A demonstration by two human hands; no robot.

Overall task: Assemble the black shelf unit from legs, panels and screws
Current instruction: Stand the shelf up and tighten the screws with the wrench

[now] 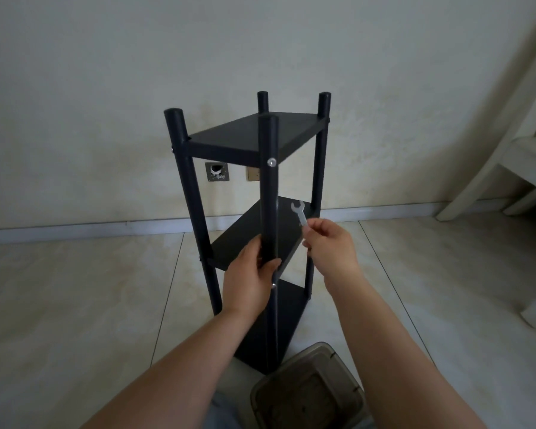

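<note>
The black shelf unit (248, 137) stands upright on the tiled floor, with three panels fixed between its round legs. My left hand (249, 278) grips the nearest leg (268, 193) just above the middle panel (245, 239). A silver screw head (271, 162) shows on that leg at the top panel, and another (273, 285) sits just below my left hand. My right hand (330, 246) pinches a small flat silver wrench (299, 212), held up to the right of the leg, over the middle panel.
A translucent grey plastic box (310, 394) sits on the floor at the shelf's foot, near me. White furniture legs (489, 178) stand at the right. The wall behind has two small sockets (217, 171) near the baseboard.
</note>
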